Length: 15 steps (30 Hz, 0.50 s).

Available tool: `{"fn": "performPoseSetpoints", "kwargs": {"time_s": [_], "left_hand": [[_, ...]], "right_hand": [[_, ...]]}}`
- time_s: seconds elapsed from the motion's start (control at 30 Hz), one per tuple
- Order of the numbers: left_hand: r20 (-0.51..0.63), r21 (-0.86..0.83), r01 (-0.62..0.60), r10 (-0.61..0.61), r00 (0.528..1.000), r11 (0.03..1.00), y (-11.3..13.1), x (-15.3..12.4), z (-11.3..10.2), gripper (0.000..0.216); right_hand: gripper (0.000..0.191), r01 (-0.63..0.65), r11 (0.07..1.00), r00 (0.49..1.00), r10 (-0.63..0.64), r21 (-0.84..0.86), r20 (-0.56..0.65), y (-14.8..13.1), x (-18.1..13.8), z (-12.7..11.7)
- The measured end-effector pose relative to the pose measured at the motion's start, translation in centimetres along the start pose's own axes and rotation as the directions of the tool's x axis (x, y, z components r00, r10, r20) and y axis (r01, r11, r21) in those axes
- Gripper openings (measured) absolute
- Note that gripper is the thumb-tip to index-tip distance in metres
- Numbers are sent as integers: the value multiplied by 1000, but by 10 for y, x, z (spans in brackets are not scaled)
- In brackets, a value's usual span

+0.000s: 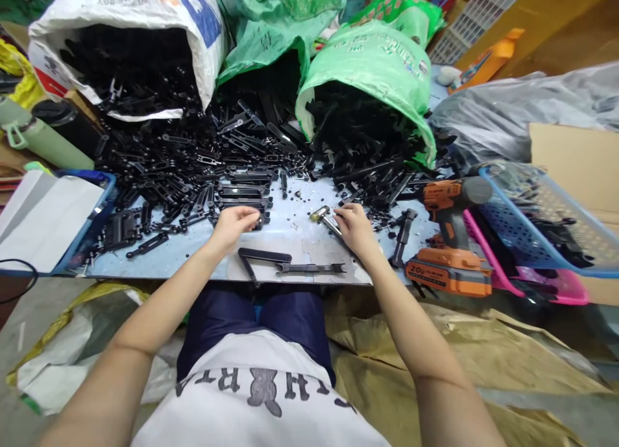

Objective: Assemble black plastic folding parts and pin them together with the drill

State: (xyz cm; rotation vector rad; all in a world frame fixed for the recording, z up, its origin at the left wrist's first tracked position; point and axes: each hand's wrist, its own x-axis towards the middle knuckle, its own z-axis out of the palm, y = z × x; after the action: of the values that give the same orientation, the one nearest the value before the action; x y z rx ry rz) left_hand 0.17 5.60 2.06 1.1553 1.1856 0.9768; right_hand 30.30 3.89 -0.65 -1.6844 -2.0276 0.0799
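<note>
My left hand [234, 228] is closed, thumb and fingertips together, beside a row of black metal arms [244, 192]. Whatever its fingertips hold, if anything, is too small to make out. My right hand [356, 229] is closed in a pinch over the handle of a small hammer [333, 226]; a tiny piece may be between its fingers, but I cannot make it out. The hammer's head points away from me to the left. Between my forearms, at the table's front edge, a jointed black linkage [265, 256] lies touching or overlapping a forked bar [314, 268].
Heaps of black parts [164, 169] spill from a white sack [130, 8] and green sacks [367, 60]. To the right are an orange cordless drill [447, 240], a blue basket [546, 221] and a pink tray [561, 291]. A green bottle [43, 137] lies leaning at left.
</note>
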Motion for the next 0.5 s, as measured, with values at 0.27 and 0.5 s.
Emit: {"fn": "performPoseSetpoints", "kwargs": {"time_s": [0.27,0.5], "left_hand": [[-66,-467,299,-370,927,832,-43,-65,-45,35],[-138,-324,161,-215,967,932,-47,-60,-39,36]], "right_hand": [[24,87,919,985,-137,385,104,-85,-34,11],[23,152,962,969,-191,228,158,-102,-45,15]]}}
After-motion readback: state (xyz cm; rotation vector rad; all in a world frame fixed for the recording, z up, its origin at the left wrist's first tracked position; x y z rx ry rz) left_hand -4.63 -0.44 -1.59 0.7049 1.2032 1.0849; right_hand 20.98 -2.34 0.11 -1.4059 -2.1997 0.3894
